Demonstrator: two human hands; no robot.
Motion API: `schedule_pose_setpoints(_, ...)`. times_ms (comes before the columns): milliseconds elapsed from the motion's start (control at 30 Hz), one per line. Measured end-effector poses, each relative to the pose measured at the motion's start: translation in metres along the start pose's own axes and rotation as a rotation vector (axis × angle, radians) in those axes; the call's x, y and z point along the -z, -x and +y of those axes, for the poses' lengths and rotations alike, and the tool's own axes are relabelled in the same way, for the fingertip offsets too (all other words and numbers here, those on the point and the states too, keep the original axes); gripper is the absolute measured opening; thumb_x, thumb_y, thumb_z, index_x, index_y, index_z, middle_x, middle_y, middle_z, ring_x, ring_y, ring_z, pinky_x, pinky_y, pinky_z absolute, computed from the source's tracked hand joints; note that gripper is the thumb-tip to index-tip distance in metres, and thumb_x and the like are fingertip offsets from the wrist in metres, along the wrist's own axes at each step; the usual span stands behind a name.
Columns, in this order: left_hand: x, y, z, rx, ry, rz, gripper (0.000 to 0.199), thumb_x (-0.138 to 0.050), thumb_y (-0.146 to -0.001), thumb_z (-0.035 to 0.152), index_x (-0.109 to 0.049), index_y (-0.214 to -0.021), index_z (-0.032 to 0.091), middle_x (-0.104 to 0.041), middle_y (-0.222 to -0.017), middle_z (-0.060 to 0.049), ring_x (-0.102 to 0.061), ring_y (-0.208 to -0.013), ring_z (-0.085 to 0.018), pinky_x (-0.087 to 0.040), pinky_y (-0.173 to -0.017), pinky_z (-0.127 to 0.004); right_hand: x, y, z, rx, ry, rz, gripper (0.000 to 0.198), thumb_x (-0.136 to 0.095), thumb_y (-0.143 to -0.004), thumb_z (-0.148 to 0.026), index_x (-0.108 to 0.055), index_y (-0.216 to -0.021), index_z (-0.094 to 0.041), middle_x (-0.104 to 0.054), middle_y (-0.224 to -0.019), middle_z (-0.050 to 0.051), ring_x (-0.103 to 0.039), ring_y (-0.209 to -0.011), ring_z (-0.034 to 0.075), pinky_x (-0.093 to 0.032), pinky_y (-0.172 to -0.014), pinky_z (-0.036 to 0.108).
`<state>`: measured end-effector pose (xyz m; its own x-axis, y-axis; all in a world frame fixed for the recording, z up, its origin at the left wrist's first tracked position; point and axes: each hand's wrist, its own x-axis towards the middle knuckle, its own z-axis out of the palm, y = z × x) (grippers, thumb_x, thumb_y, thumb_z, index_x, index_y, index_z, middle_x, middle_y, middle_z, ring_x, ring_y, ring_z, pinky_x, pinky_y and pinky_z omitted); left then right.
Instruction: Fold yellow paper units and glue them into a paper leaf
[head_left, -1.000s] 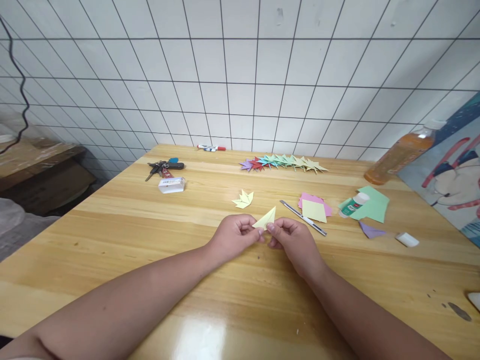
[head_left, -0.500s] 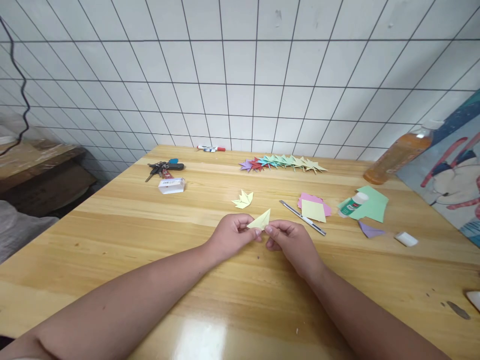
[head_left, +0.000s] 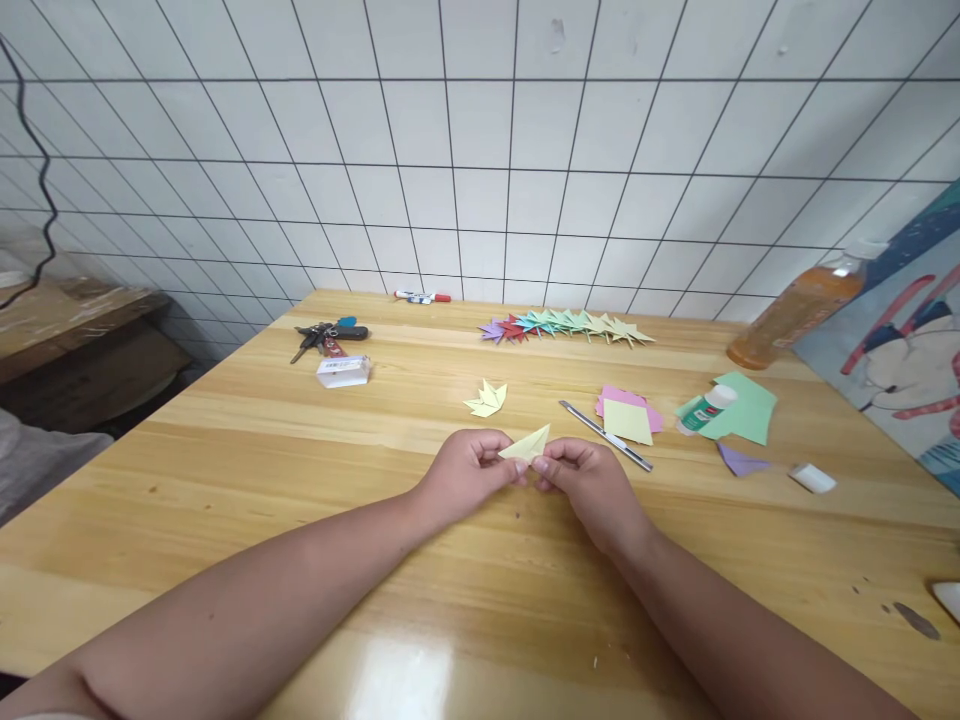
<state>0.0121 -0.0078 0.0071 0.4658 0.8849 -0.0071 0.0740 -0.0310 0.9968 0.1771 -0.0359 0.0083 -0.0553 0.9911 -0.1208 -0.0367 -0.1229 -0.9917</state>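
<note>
A small folded piece of pale yellow paper (head_left: 527, 445) is held up between my two hands, just above the table. My left hand (head_left: 474, 468) pinches its left end between thumb and fingers. On the other side, my right hand (head_left: 585, 480) grips the lower right corner the same way. Just beyond the hands lies a pointed yellow folded paper piece (head_left: 487, 398). A utility knife (head_left: 606, 436) rests to the right, beside a yellow paper square (head_left: 628, 422) on top of pink paper (head_left: 622, 393).
A row of coloured folded paper pieces (head_left: 566, 325) lies near the wall. Rightward are a glue stick (head_left: 709, 408), green paper (head_left: 746, 405), purple folded paper (head_left: 741, 460), an eraser (head_left: 813, 478) and a bottle (head_left: 799, 310). Keys (head_left: 330, 337), a small box (head_left: 343, 372) and markers (head_left: 422, 297) lie leftward.
The folded yellow paper has turned slightly and shifted a little to the right. My right fingers have closed in nearer to it; the things on the table have not moved.
</note>
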Motion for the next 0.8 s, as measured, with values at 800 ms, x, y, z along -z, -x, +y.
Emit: schedule_pose_setpoints(800,0.0017,-0.0001,-0.0029,-0.02,-0.077,0.022,0.014,-0.061,-0.073,0.027,-0.061,-0.074,0.013,-0.066,-0.068,-0.003,-0.059,-0.062,-0.014,-0.042,-0.057,-0.021,0.006,0.0017,-0.0044,-0.1,0.082,-0.101,0.017,-0.068,-0.067,-0.032,-0.061,-0.07,-0.017,-0.056,-0.06,-0.002,-0.053,-0.057,0.01,-0.045,-0.058,0.024)
